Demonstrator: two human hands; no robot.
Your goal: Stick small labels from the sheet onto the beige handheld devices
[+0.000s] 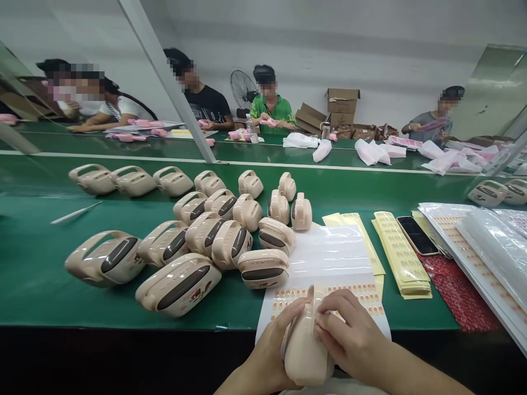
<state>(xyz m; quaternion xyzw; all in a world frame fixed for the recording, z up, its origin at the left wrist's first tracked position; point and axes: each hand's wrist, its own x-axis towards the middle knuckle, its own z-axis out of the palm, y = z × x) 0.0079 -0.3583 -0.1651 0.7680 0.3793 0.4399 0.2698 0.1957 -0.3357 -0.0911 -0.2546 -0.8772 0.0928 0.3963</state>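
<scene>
Okay, head view only: the left hand [269, 345] is cupping a beige plastic handled casing [307, 351] from below at lower centre of the frame, and the right hand [352, 334] is gripping its upper end, with the right fingers [329, 312] curled closed on it. Can't tell if a small label sits under those fingertips. The casing is hanging over the near edge of a white label sheet [354, 293] printed with rows of small orange-marked labels. Main risk, as I read it: the glossy shell is slipping from the grip and dropping off the front edge of the green bench [37, 263], which is close. Second risk: a sideways nudge is toppling the heaped casings [214, 236] at centre, since they're leaning on each other right beside the sheet. Third: the loose clear film [329, 249] is sliding and dragging the sheet out of position. Upper frame, co-workers are working at a separate bench, well apart, so they're no collision risk.
</scene>
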